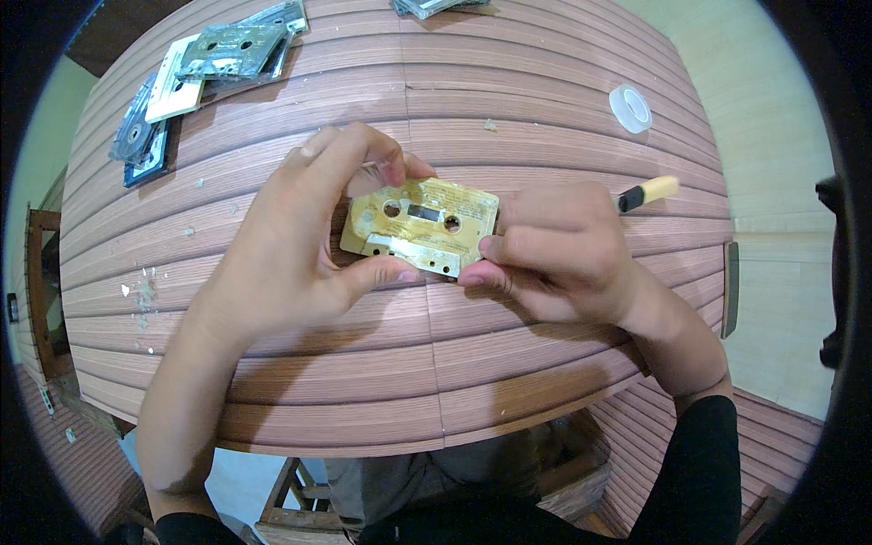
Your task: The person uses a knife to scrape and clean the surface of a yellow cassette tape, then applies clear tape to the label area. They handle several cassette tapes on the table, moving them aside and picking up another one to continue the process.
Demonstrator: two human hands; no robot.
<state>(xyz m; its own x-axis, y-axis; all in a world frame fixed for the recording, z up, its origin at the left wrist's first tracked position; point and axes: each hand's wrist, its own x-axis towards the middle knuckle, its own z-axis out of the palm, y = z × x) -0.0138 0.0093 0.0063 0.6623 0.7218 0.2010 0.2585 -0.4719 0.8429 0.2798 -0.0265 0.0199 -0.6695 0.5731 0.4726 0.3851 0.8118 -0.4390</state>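
A yellowish compact cassette [425, 238] is held flat just over the table, its two hub holes and small centre window facing up. My left hand [295, 241] curves around its left side, fingers at the top edge and thumb at the bottom edge. My right hand [570, 254] pinches the cassette's lower right corner between thumb and curled fingers. Beyond the right hand's knuckles shows a yellow and black stick-shaped object [649, 193]; whether it lies on the table or is tucked in that hand I cannot tell.
Several clear, white and blue cassettes and cases [232, 50] are heaped at the far left, with another stack [440, 7] at the far edge. A tape roll [630, 108] lies at the far right. Small clear fragments [143, 295] litter the left of the wood-patterned table [345, 400].
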